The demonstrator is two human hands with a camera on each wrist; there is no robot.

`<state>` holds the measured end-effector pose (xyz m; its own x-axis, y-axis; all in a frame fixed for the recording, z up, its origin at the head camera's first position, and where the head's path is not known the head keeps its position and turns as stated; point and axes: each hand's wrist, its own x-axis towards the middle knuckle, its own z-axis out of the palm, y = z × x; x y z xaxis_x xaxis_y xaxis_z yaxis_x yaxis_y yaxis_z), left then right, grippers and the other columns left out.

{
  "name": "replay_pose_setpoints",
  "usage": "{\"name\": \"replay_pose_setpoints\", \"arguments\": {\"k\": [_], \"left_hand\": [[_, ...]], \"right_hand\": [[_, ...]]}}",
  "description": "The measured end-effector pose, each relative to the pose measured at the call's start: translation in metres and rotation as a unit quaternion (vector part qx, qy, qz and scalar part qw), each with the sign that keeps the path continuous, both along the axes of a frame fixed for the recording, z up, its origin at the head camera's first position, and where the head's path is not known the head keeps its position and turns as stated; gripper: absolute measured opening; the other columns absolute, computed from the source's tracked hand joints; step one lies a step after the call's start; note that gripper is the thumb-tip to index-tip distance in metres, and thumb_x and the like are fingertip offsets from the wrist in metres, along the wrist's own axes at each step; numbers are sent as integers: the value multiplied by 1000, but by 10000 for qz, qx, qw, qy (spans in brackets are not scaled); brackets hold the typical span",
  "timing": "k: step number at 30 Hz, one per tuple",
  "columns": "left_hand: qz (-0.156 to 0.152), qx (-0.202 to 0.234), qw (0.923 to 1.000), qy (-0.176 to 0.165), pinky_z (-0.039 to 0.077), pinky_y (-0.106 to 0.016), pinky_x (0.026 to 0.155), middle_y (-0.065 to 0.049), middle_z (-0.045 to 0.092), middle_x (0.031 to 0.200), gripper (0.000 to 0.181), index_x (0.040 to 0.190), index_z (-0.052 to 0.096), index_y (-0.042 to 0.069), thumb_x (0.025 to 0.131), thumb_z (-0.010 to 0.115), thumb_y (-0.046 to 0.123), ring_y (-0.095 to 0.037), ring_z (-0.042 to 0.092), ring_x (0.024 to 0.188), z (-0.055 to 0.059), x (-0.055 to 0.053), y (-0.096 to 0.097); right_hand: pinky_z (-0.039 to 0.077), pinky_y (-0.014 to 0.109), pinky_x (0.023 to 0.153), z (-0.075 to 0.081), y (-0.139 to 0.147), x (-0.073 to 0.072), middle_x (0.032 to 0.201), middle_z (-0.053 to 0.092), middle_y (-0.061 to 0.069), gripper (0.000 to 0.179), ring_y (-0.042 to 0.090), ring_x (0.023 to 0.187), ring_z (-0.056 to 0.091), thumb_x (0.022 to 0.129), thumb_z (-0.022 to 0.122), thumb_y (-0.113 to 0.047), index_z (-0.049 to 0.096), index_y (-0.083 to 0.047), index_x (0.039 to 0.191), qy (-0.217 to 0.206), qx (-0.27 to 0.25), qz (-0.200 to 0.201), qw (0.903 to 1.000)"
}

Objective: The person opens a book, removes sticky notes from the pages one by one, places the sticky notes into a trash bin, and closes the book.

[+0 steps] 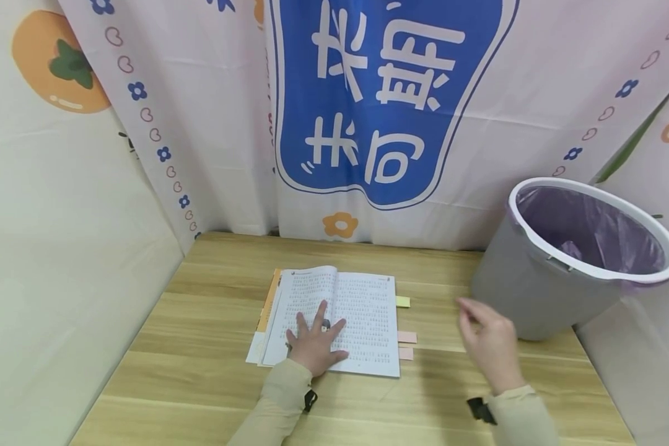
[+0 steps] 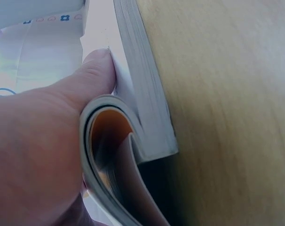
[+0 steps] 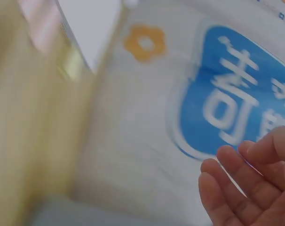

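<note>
An open book (image 1: 368,316) with printed pages lies on the wooden table. My left hand (image 1: 313,350) rests on it near the centre fold, fingers spread and straight. In the left wrist view, that hand's thumb lies along the page block (image 2: 145,89), and the other half of the book (image 2: 93,141) curls up beside it. A yellow tab (image 1: 403,301) and pink tabs (image 1: 407,337) stick out from the right edge. To the right of the book, my right hand (image 1: 492,347) is above the table. Its fingers (image 3: 229,188) are loosely extended, the thumb close to the index finger, with nothing visible between them.
A grey waste bin (image 1: 513,279) with a white rim and a purple liner stands at the right, just beyond my right hand. Behind the table (image 1: 201,297) hangs a printed curtain (image 1: 228,155), and pale cloth (image 1: 61,248) lines the left side.
</note>
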<state>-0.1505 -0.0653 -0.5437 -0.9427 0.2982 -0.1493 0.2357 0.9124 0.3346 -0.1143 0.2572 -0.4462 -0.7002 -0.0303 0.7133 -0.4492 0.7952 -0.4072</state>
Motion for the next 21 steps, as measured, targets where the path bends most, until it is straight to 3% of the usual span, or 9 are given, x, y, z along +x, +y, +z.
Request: {"name": "replay_pose_setpoints", "arguments": {"k": [3,6,9,13,18,21], "left_hand": [[-10,-30,10000,9,21,-84,95,-9,2,166,70,149,46,32,87,65,59,-67,10,135,1,0,0],[-8,-41,10000,6,21,-84,96,-9,1,166,70,149,46,33,87,65,59,-67,10,135,2,0,1],[11,-32,10000,-12,21,-84,96,-9,1,166,70,149,46,32,87,65,59,-67,9,136,3,-1,0],[15,-32,10000,-6,21,-84,96,-9,2,166,70,149,46,32,87,66,58,-67,10,136,4,-1,0],[2,7,10000,12,21,-84,96,-10,3,166,70,149,47,31,87,66,57,-67,10,136,4,0,0],[-3,20,10000,2,21,-84,96,-10,2,166,70,149,47,31,87,66,57,-67,9,136,3,0,1]], "right_hand": [[56,18,64,-30,-18,7,98,74,16,23,24,72,70,85,66,11,74,4,105,-1048,-509,-65,9932],[59,28,71,-52,-35,11,108,73,16,25,26,84,71,91,62,4,71,3,114,-2248,-1041,-106,9688],[58,34,81,-67,-50,12,116,70,16,29,27,95,70,93,60,-1,68,2,121,-3114,-1296,-120,9413],[57,36,85,-83,-64,11,123,67,18,32,28,101,68,93,61,-3,66,4,124,-3564,-1270,-110,9256],[58,35,81,-93,-72,11,116,69,20,32,26,95,69,91,64,-4,67,4,122,-3573,-1175,-184,9264],[56,30,67,-97,-76,9,101,71,14,33,21,79,65,90,63,-3,68,3,122,-3615,-1089,-245,9256]]}}
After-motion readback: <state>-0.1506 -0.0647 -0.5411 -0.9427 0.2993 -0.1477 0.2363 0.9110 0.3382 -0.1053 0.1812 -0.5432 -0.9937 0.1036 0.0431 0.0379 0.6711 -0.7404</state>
